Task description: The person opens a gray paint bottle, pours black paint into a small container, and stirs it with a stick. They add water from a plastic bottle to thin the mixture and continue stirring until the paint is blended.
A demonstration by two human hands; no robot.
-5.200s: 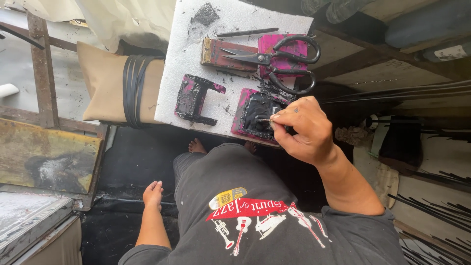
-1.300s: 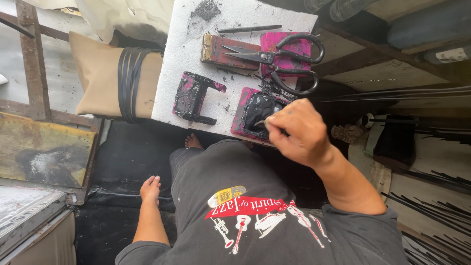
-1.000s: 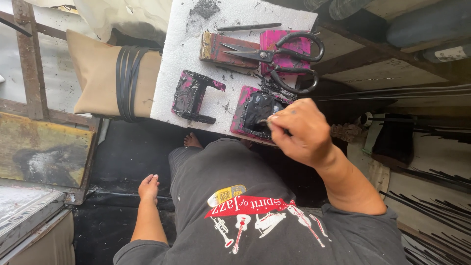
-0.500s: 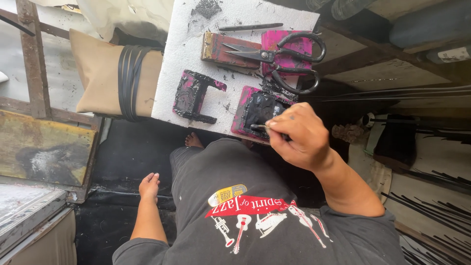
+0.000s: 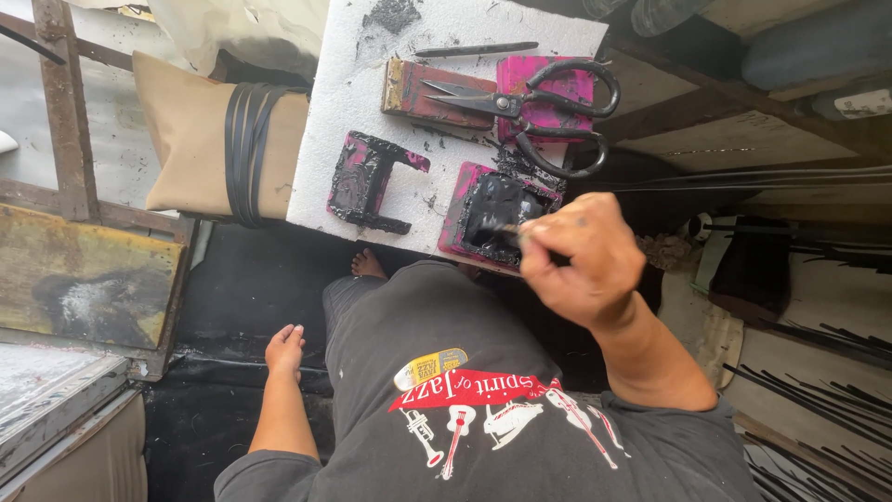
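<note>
right hand (image 5: 581, 256) — fingers pinched on a thin brush (image 5: 506, 229) | tip on black-smeared pink square block (image 5: 497, 216), near edge of white foam board (image 5: 372, 112) | left hand (image 5: 284, 349) — fingers together, resting by the knee

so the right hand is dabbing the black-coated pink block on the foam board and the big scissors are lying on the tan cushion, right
Not quite. The scissors are not on the tan cushion; they lie on the white foam board, across the wooden block and a pink block. The head view shows this. The rest holds: the right hand works a small tool on the black-coated pink block.
</note>
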